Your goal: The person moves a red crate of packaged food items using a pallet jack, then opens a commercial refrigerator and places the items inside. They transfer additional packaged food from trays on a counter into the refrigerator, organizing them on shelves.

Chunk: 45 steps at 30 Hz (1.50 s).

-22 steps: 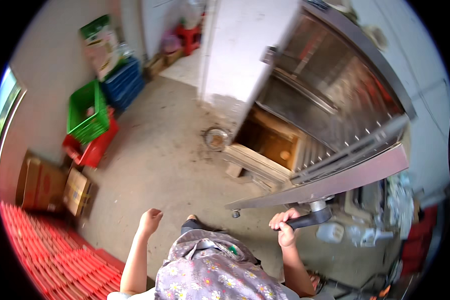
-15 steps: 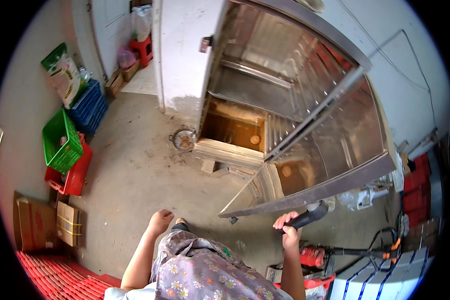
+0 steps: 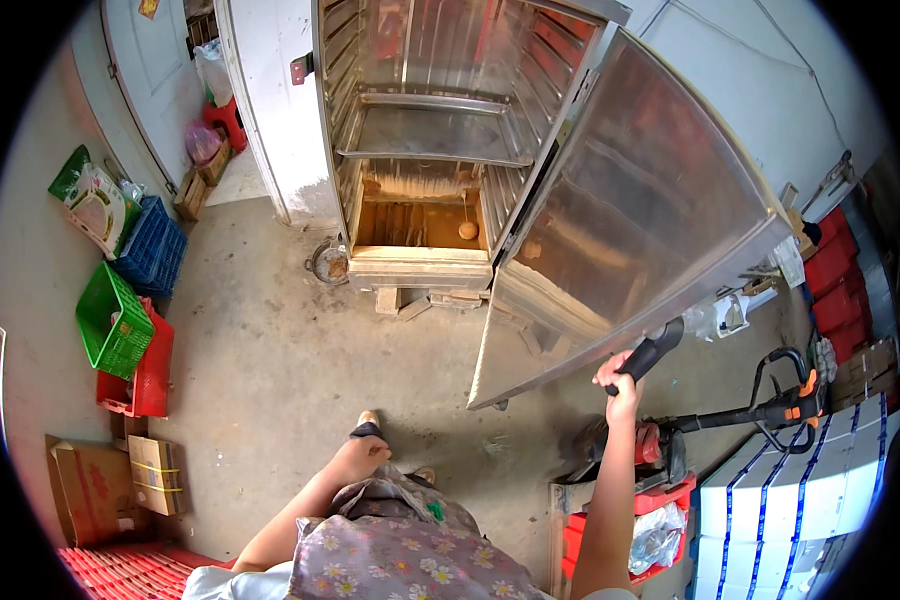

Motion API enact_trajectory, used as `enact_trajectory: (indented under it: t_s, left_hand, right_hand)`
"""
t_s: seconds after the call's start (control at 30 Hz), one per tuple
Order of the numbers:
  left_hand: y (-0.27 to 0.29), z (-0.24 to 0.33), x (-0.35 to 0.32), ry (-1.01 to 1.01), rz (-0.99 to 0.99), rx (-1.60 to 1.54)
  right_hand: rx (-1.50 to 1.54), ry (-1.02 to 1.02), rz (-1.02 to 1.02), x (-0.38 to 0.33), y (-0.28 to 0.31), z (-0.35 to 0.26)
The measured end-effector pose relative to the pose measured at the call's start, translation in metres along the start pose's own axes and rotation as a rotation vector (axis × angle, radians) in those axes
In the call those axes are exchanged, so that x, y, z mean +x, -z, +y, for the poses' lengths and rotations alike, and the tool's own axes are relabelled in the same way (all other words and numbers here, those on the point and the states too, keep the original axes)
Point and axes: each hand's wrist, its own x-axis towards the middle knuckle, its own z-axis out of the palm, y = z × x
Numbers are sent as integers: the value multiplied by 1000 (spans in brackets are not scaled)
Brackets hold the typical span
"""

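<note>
Your right hand [image 3: 622, 378] is gripping the black handle [image 3: 652, 355], fingers wrapping it. Your left hand [image 3: 362, 460] is hanging in front of your apron [image 3: 400, 560], fingers curling; it's showing no object, but I can't tell how tightly it's closing.

The steel door [image 3: 630, 220] is standing open on the right of the cabinet [image 3: 420, 273], its handle side facing you. Inside, a metal tray [image 3: 425, 133] is sitting above a brown-stained basin [image 3: 410, 225], with a round ball [image 3: 468, 230] lying at the basin's right.

Step in hand, as I'm reading it: you're controlling the door by its handle. Any further swing is calling for a firm right-hand hold and room for the lower corner, which is standing right of your front shoe [image 3: 370, 418], apart from it. Watch the right side too: a black-and-orange machine handle [image 3: 790, 405] and strapped white boxes [image 3: 790, 500] are crowding the floor there.
</note>
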Motion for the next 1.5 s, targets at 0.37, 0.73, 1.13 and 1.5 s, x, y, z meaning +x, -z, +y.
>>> enact_trajectory:
  t_s: [0.37,0.73,1.13,1.5]
  left_hand:
    - [18,11,16,-99,-73,129]
    - [30,6,18,-42,-109,58]
    - [44,-8,17,-34,-107,-9]
    - [45,-12,16,-12,-98,36]
  right_hand:
    - [52,52,42,0,-35,15]
    - [103,4,28,-9,-121,29]
    - [-6,-4,-29,-7,-70,13]
    - [-347,25,273,0,49,-29]
